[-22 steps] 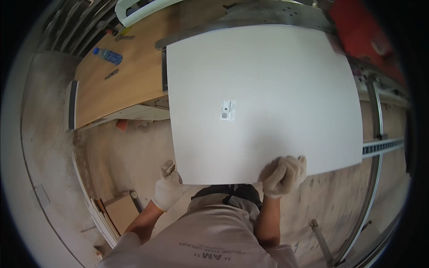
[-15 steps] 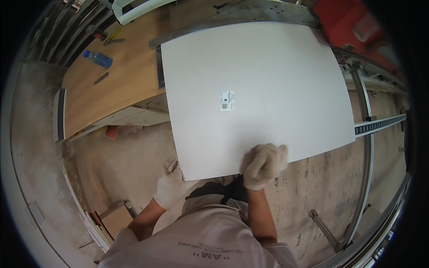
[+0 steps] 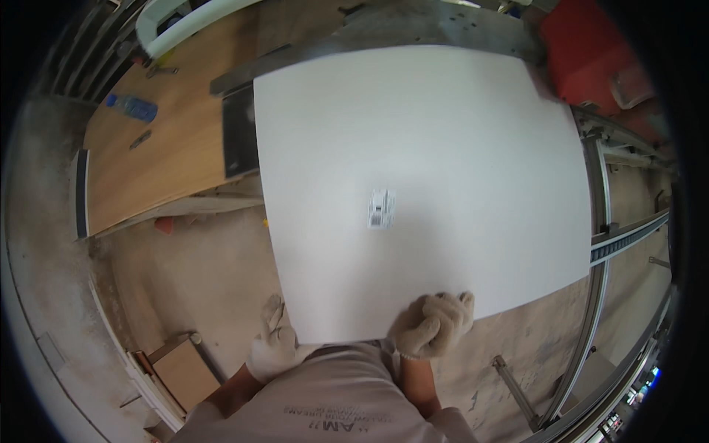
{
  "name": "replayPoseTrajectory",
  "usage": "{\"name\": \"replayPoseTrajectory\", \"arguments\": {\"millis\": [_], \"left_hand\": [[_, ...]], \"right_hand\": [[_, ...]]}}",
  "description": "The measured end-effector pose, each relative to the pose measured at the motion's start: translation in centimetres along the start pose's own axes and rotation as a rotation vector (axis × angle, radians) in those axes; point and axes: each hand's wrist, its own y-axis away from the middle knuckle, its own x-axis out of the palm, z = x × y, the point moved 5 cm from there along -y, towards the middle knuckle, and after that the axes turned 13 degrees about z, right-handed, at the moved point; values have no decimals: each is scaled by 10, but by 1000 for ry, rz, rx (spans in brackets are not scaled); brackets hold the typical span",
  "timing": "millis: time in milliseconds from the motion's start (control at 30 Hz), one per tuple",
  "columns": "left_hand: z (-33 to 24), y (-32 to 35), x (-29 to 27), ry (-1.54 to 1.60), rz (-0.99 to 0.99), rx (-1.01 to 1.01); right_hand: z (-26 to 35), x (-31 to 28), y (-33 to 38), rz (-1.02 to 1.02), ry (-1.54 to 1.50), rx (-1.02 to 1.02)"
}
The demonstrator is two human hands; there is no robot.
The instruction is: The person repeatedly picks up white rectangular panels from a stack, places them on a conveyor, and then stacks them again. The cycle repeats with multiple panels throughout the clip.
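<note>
A large white panel (image 3: 332, 133) with a small printed label (image 3: 381, 209) lies flat before me, its near edge close to my waist. My left hand (image 3: 274, 343), in a pale work glove, is closed at the near left corner, its bent fingers beside the panel's side edge. Over the near edge, right of the middle, my gloved right hand (image 3: 433, 325) is closed with curled fingers against the panel. The undersides of both grips are hidden.
A wood-coloured tabletop (image 3: 162, 159) at the left bears a blue-capped bottle (image 3: 133, 108) and a small knife-like tool (image 3: 140, 139). A metal beam (image 3: 443, 26) runs behind the panel. Red equipment (image 3: 583, 55) stands far right, above metal rails (image 3: 628, 238).
The white panel has slid toward my body, and both hands have come nearer with it. More dark surface shows at its left. The view has also shifted slightly.
</note>
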Motion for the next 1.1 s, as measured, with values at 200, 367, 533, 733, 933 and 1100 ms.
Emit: {"name": "replayPoseTrajectory", "arguments": {"millis": [200, 367, 533, 733, 933, 1100], "left_hand": [[-63, -36, 19, -425, 40, 73], [-117, -73, 52, -436, 56, -6], [-171, -115, 65, -102, 47, -251], [-237, -150, 92, -208, -75, 68], [-280, -187, 105, -159, 38, 86], [-271, -133, 99, -69, -137, 166]], "right_hand": [[-69, -28, -27, -42, -33, -44], [-127, -67, -43, 82, -56, -44], [-187, -108, -46, 68, -47, -77], [-232, -152, -68, 15, 86, -57], [-171, -120, -39, 2, -39, -97], [-179, -134, -45, -76, 95, -74]]}}
